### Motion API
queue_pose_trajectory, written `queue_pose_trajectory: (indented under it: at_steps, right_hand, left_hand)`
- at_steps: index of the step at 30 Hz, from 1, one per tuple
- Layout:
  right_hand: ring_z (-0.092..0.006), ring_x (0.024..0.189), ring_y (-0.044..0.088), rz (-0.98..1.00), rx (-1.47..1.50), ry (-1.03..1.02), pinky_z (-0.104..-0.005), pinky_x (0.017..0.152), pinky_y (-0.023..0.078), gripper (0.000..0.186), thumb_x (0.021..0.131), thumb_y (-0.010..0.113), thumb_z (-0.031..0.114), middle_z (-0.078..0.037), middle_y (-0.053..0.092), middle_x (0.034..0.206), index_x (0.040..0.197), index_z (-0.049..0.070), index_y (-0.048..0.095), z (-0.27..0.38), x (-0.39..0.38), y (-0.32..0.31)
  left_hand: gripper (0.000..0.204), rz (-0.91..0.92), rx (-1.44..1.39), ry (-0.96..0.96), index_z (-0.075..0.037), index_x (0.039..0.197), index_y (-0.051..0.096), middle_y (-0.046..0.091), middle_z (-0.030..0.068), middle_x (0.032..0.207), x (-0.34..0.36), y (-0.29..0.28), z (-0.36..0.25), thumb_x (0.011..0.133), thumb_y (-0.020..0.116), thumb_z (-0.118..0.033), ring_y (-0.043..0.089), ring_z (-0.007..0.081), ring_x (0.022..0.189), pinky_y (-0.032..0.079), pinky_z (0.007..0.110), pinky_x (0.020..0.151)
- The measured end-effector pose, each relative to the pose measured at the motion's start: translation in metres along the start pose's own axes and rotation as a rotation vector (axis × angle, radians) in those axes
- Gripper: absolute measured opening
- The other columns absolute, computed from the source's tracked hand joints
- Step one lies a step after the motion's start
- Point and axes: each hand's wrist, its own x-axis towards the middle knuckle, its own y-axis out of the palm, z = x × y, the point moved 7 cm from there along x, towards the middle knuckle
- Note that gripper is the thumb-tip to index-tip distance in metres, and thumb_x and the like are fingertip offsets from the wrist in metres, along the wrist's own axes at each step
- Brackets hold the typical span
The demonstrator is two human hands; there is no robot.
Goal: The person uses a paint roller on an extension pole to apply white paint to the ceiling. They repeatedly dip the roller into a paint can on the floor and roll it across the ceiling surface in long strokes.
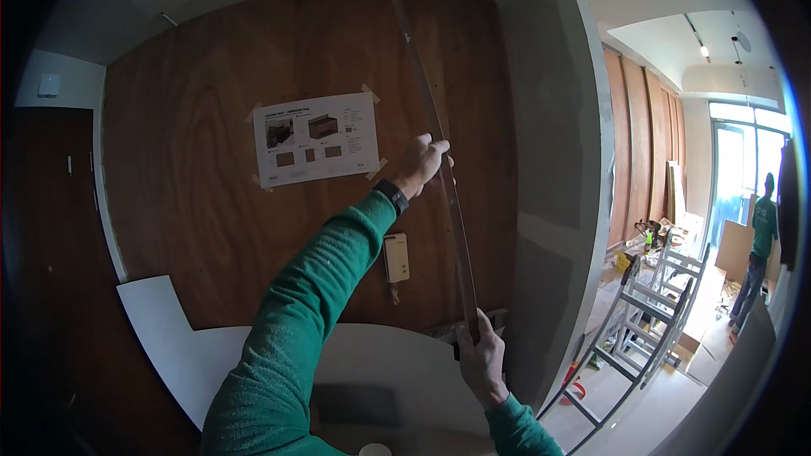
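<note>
Holding long narrow grey metallic strip (454, 203), probably a tape-measure blade, before reddish-brown wood-panelled wall (203, 228). Gripping partway up with left hand (422, 165), fingers wrapped round; gripping lower end with right hand (481, 359), likewise closed. Reaches up to wall's top edge, by the ceiling; cannot tell whether fixed or merely resting there. Judged mid-step: already extended and placed along wall, not yet released by either grip. Also shows white rectangular paper sheet (316, 137) already taped up. Cannot tell what else remains to do.
</note>
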Motion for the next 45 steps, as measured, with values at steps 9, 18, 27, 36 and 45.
queue_pose_trajectory:
  at_steps: [9, 18, 27, 36, 45]
  right_hand:
    - [-0.0325, 0.081, 0.071, 0.006, 0.015, -0.010, -0.0406, 0.073, 0.055, 0.037, 0.095, 0.064, 0.010, -0.020, 0.070, 0.092, 0.130, 0.002, 0.059, -0.003, 0.027, 0.009]
    - [-0.0233, 0.072, 0.065, -0.006, 0.007, 0.093, -0.0355, 0.068, 0.053, 0.035, 0.095, 0.065, 0.010, -0.015, 0.066, 0.084, 0.129, 0.003, 0.060, -0.023, -0.024, -0.035]
    - [-0.0124, 0.068, 0.053, -0.050, -0.034, 0.101, -0.0304, 0.063, 0.048, 0.043, 0.093, 0.067, 0.009, -0.006, 0.057, 0.077, 0.135, 0.002, 0.060, -0.036, -0.022, -0.063]
    - [-0.0180, 0.076, 0.065, -0.051, -0.088, 0.066, -0.0331, 0.074, 0.054, 0.039, 0.094, 0.066, 0.010, -0.012, 0.068, 0.086, 0.132, 0.002, 0.062, -0.052, 0.070, -0.063]
    - [-0.0163, 0.074, 0.063, -0.059, -0.064, 0.037, -0.0329, 0.073, 0.054, 0.038, 0.093, 0.069, 0.011, -0.011, 0.067, 0.084, 0.130, 0.002, 0.064, -0.065, 0.081, -0.093]
  left_hand:
    - [0.025, -0.032, -0.052, -0.050, 0.002, 0.104, 0.049, 0.067, 0.0190, 0.086, 0.031, -0.013, 0.017, 0.098, 0.057, -0.021, 0.070, 0.0335, 0.057, 0.061, 0.043, 0.048]
    - [0.025, 0.059, 0.099, 0.043, 0.002, 0.107, 0.055, 0.071, 0.0148, 0.086, -0.045, 0.044, -0.022, 0.102, 0.056, -0.022, 0.072, 0.0248, 0.060, 0.062, 0.036, 0.048]
    - [0.028, 0.055, -0.026, 0.038, 0.003, 0.105, 0.056, 0.072, 0.0147, 0.084, -0.029, 0.073, 0.003, 0.100, 0.061, -0.024, 0.069, 0.0192, 0.057, 0.061, 0.034, 0.046]
    - [0.025, -0.017, 0.029, 0.060, 0.001, 0.101, 0.057, 0.071, 0.0151, 0.084, 0.073, 0.062, 0.037, 0.099, 0.059, -0.024, 0.071, 0.0236, 0.062, 0.061, 0.038, 0.047]
    - [0.025, 0.014, -0.007, 0.030, 0.001, 0.102, 0.058, 0.071, 0.0157, 0.087, 0.076, 0.091, 0.033, 0.099, 0.059, -0.023, 0.072, 0.0249, 0.064, 0.061, 0.038, 0.047]
